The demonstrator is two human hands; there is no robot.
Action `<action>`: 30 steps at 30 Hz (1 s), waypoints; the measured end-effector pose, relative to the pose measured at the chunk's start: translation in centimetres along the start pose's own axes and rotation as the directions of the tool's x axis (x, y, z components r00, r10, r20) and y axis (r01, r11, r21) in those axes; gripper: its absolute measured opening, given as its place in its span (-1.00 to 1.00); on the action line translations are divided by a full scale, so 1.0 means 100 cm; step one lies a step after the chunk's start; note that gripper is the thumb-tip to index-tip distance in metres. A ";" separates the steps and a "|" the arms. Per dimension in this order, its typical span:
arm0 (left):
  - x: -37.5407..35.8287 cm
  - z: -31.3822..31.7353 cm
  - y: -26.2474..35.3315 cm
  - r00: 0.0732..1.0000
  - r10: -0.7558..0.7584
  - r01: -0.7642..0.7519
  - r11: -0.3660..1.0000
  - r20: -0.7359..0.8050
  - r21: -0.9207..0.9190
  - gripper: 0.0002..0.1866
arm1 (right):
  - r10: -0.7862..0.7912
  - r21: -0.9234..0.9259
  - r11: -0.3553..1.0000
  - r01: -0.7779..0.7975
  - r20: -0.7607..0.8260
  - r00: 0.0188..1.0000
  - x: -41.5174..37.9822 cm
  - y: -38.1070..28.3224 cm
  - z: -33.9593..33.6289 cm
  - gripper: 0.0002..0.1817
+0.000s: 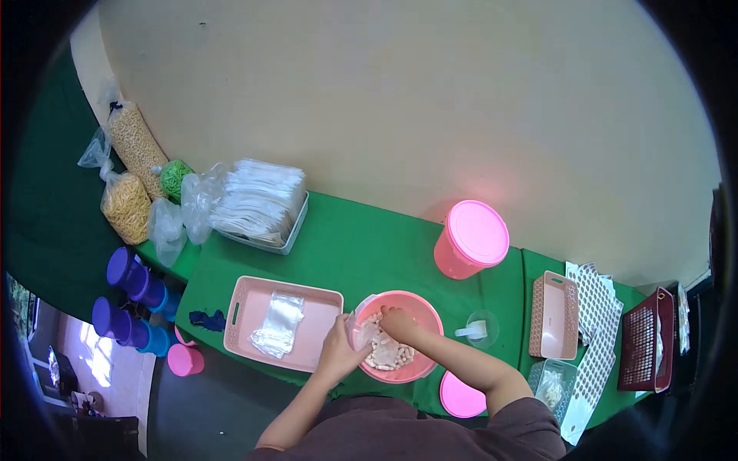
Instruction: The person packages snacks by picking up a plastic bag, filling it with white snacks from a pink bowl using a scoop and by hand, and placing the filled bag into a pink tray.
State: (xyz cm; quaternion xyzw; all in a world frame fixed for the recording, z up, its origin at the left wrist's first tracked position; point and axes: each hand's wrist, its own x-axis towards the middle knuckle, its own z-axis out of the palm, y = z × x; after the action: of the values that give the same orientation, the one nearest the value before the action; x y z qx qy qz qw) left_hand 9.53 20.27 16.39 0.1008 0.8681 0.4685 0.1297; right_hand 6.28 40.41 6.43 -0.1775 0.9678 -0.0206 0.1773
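My left hand (340,352) grips a clear plastic bag (361,332) over the left rim of a pink tub (432,313). In the tub lie pale, stubby snack pieces (390,355). Reaching into the tub from the right, my right hand (400,326) has its fingers curled near the bag and the snacks; what they hold, if anything, is hidden. Left of the tub, a light pink tray (321,301) bears a stack of flat clear bags (278,324).
A lidded pink bucket (470,240) stands behind, right of centre. Near the tub are a white scoop (473,330) and a pink lid (463,396). A basket of white packets (286,244) and filled snack bags (127,206) stand left; a maroon basket (642,346) stands right.
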 end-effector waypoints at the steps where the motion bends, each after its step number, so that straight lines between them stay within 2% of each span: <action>1: 0.001 0.004 -0.001 0.999 0.035 -0.034 0.999 -0.021 0.016 -0.14 | -0.040 -0.206 0.977 0.047 0.039 0.998 -0.001 0.001 -0.005 -0.77; 2: 0.004 0.009 -0.008 0.999 0.037 -0.037 0.999 -0.022 0.013 -0.14 | -0.039 -0.209 0.977 0.046 0.039 0.999 -0.003 0.004 -0.010 -0.77; 4: 0.009 0.020 -0.023 0.994 0.033 -0.046 0.992 -0.105 -0.117 -0.15 | -0.221 -0.249 0.947 0.201 -0.051 0.974 -0.016 0.007 -0.030 -0.82; 8: 0.020 0.029 -0.022 0.987 0.000 -0.026 0.988 -0.163 -0.155 -0.15 | -0.285 -0.322 0.912 0.252 -0.060 0.957 -0.033 0.009 -0.068 -0.88; 10: 0.028 0.033 -0.016 0.963 0.060 -0.100 0.985 -0.261 -0.140 -0.17 | -0.067 -0.265 0.963 0.057 -0.028 0.997 -0.036 0.010 -0.084 -0.93; 11: 0.034 0.034 -0.014 0.964 0.063 -0.102 0.985 -0.258 -0.142 -0.17 | -0.063 -0.265 0.963 0.053 -0.029 0.998 -0.035 0.012 -0.081 -0.93; 13: 0.046 0.034 -0.011 0.974 0.051 -0.093 0.978 -0.219 -0.187 -0.18 | 0.059 -0.320 0.943 -0.092 -0.112 0.992 -0.026 0.020 -0.066 -0.90; 14: 0.052 0.034 -0.008 0.975 0.054 -0.096 0.978 -0.216 -0.185 -0.18 | 0.063 -0.317 0.944 -0.096 -0.114 0.992 -0.020 0.027 -0.054 -0.90; 16: 0.063 0.034 -0.003 0.973 0.080 -0.109 0.987 -0.217 -0.121 -0.18 | -0.052 -0.239 0.971 0.021 -0.127 0.991 -0.009 0.042 -0.030 -0.85; 17: 0.068 0.037 -0.003 0.973 0.085 -0.113 0.987 -0.216 -0.117 -0.18 | -0.049 -0.237 0.971 0.017 -0.132 0.990 -0.006 0.044 -0.021 -0.85; 19: 0.074 0.041 -0.003 0.970 0.112 -0.136 0.986 -0.215 -0.100 -0.17 | -0.119 0.031 0.992 0.119 -0.019 0.993 -0.004 0.038 -0.012 -0.80; 20: 0.075 0.042 -0.004 0.971 0.112 -0.135 0.986 -0.212 -0.095 -0.17 | -0.119 0.036 0.992 0.119 -0.021 0.993 -0.005 0.033 -0.007 -0.80; 22: 0.074 0.039 0.000 0.972 0.124 -0.134 0.990 -0.197 -0.036 -0.16 | -0.153 0.166 0.978 0.123 0.186 0.970 -0.008 0.025 0.000 -0.77; 23: 0.075 0.040 -0.002 0.973 0.124 -0.133 0.991 -0.194 -0.034 -0.16 | -0.139 0.218 0.971 0.096 0.189 0.972 -0.007 0.027 0.008 -0.79; 24: 0.076 0.042 -0.005 0.952 0.193 -0.197 0.980 -0.238 0.006 -0.17 | -0.138 0.221 0.971 0.095 0.188 0.972 -0.008 0.028 0.003 -0.79; 25: 0.076 0.040 -0.003 0.924 0.263 -0.260 0.964 -0.278 0.048 -0.18 | -0.125 0.299 0.953 0.054 0.222 0.967 -0.010 0.029 -0.009 -0.80; 26: 0.076 0.038 -0.002 0.924 0.265 -0.262 0.964 -0.275 0.048 -0.18 | -0.114 0.372 0.928 0.011 0.256 0.960 -0.015 0.029 -0.021 -0.80; 27: 0.071 0.030 0.008 0.905 0.305 -0.296 0.952 -0.296 0.074 -0.20 | -0.110 0.371 0.928 0.007 0.256 0.960 -0.022 0.029 -0.026 -0.80; 29: 0.065 0.016 0.023 0.885 0.346 -0.332 0.938 -0.312 0.099 -0.22 | -0.105 0.433 0.898 0.078 0.038 0.994 -0.037 0.033 -0.033 -0.77; 30: 0.063 0.010 0.029 0.859 0.356 -0.383 0.924 -0.368 -0.002 -0.25 | -0.100 0.434 0.898 0.074 0.039 0.994 -0.047 0.032 -0.046 -0.77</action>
State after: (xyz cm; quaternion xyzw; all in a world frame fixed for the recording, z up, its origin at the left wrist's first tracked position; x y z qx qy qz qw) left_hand 4.04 24.45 17.45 0.1725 0.8231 0.5274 -0.1205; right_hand 7.66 44.96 12.01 -0.1774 0.9246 -0.2368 0.2401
